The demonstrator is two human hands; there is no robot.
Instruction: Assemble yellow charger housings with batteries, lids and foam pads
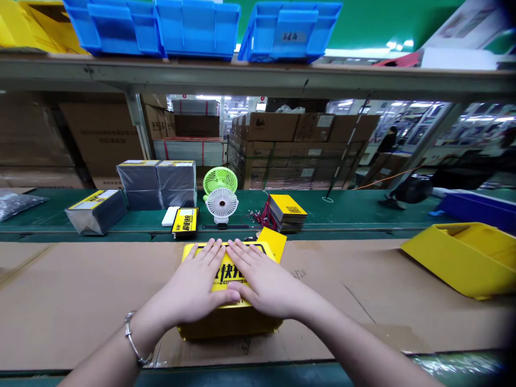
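Observation:
A yellow box with black lettering on its top stands on the brown cardboard sheet. My left hand lies flat on the left part of the box top, its fingers stretched out and pointing away from me. On the right part rests my right hand, also flat with extended fingers. The two thumbs meet over the near edge of the top. A yellow card sticks out behind the box at its right rear corner.
Behind are wrapped dark packs, a small yellow-black box, a white fan, a green fan and stacked yellow cards. A yellow bin stands right. Blue bins line the overhead shelf.

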